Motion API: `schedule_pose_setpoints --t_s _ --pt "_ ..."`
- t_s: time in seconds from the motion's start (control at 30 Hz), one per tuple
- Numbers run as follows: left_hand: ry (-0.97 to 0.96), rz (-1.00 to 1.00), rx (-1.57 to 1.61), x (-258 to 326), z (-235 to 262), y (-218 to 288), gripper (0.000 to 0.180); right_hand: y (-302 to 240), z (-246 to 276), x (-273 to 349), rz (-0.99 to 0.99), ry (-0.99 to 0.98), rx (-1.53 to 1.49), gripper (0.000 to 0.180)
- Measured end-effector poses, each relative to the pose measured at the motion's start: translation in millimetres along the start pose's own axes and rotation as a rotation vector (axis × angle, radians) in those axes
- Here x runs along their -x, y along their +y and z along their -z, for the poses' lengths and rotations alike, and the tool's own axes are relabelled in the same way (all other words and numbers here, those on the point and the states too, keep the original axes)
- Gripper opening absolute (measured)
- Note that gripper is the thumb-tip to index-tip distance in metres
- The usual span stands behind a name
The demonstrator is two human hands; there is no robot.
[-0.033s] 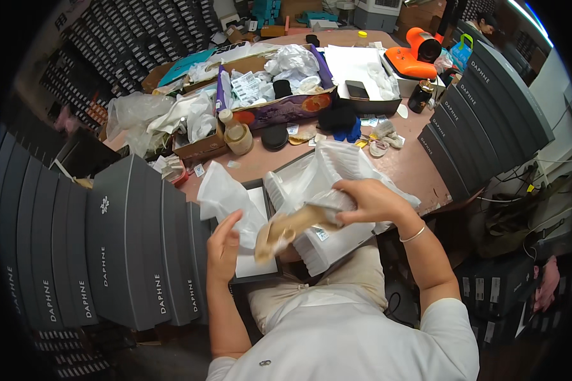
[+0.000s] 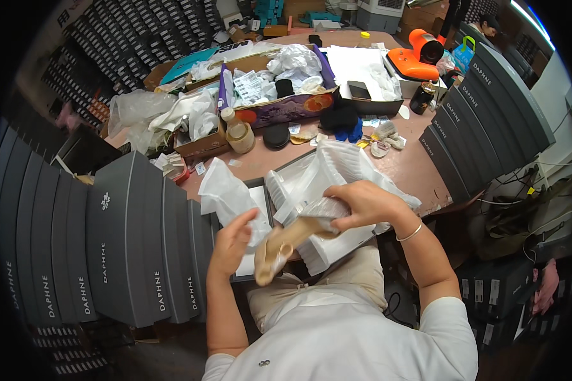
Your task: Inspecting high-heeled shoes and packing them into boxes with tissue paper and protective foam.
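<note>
- Head view, centre of the frame: the right hand [image 2: 362, 203] has its grip closed over the upper end of a beige shoe [image 2: 285, 244] and the crinkled clear wrap [image 2: 324, 208] around it
- The left hand [image 2: 234, 240] sits lower left of the shoe with its grip partly open, fingers loosely curved; its fingertips are at the shoe's lower end, and whether they press on it I cannot tell
- The shoe slants from the right hand down toward lower centre, sole side showing, above the person's lap
- Just behind the hands an open shoe box [image 2: 260, 190] lies on the counter [image 2: 413, 171], filled with white tissue paper [image 2: 343, 165]
- Left of the frame: a curved row of grey shoe boxes [image 2: 127, 241] standing on edge; a like row of grey boxes [image 2: 483, 108] stands at the upper right
- Upper centre: a purple cardboard carton [image 2: 286, 108] holding crumpled white paper and packets, with a roll of tape [image 2: 240, 136] just lower left of it
- Upper right: an orange tool [image 2: 419, 54] beside a white tray [image 2: 362, 70]
- A thin bracelet [image 2: 410, 233] circles the right wrist
</note>
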State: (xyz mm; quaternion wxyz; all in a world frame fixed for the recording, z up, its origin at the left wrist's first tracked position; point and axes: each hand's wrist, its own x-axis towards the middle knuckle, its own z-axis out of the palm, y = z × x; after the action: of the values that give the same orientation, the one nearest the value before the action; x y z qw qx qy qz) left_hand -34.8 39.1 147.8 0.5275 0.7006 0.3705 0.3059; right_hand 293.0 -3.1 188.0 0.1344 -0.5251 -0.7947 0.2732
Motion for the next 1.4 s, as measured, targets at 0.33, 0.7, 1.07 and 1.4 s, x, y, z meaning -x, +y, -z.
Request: schedule_pose_setpoints --t_s 0.33,0.7,1.07,1.4 --pt "-0.194 0.441 1.081 28 -74 -40 0.044 -29 -83 -40 0.297 0.503 0.180 0.037" --pt "0.132 0.360 0.910 45 -113 -46 0.045 -35 -142 -46 0.196 0.620 0.185 0.048" --pt "0.179 0.253 0.672 47 -117 -45 0.053 -43 -139 -38 0.070 0.587 -0.020 0.058" --pt "0.186 0.168 0.604 49 -128 -48 0.050 -44 -123 -35 0.109 0.554 0.077 0.051"
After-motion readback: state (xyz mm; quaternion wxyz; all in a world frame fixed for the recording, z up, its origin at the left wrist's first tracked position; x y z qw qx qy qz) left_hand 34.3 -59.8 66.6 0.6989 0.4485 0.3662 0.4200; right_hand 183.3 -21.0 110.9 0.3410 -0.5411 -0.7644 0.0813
